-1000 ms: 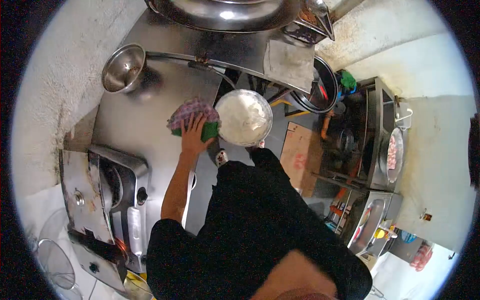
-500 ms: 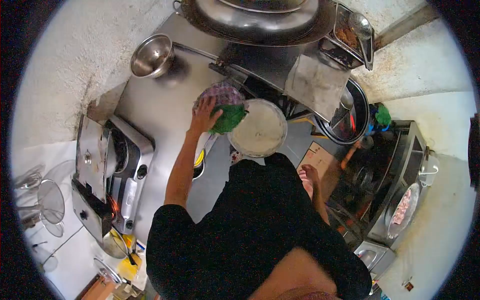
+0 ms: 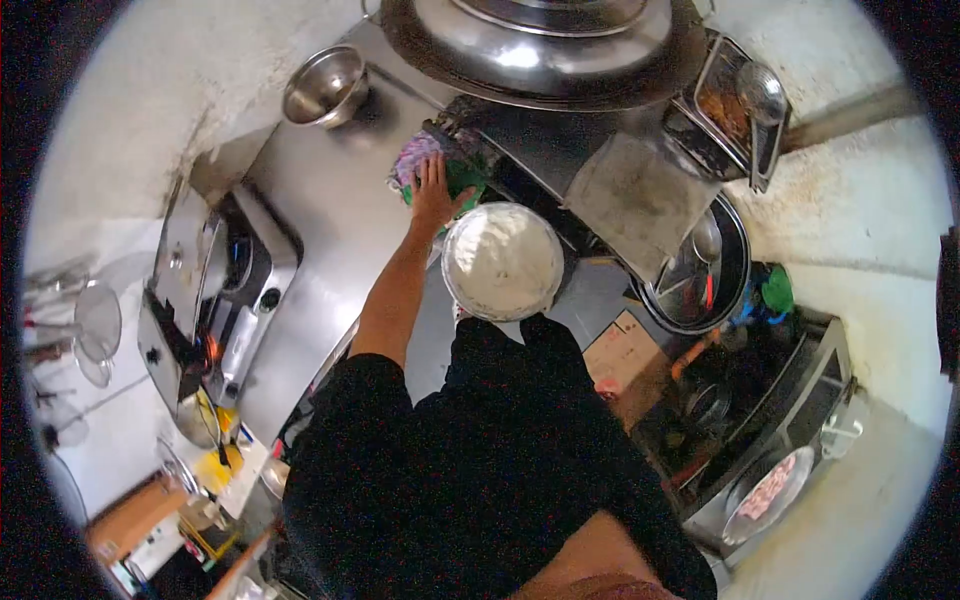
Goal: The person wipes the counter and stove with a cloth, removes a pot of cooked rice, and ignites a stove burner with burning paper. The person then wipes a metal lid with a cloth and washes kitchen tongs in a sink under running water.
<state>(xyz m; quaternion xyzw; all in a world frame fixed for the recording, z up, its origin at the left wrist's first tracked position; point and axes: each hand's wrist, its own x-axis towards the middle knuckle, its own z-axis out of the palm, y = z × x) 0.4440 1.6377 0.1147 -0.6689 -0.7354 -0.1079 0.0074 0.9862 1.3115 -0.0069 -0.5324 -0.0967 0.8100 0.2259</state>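
Your left hand [image 3: 433, 190] lies flat, fingers spread, pressed on a crumpled checked purple-and-green cloth [image 3: 432, 160] at the far edge of the steel table [image 3: 320, 210], just below the big steel wok [image 3: 540, 45]. The cloth's long axis runs across the table edge, its purple end toward the small steel bowl [image 3: 325, 85] and its green end toward the round white bowl of pale batter [image 3: 502, 262]. That bowl hangs off the table edge over the floor, close to your body; your right hand is hidden, so its grip cannot be told. A steel gas burner [image 3: 225, 290] sits on your left. No readable writing shows.
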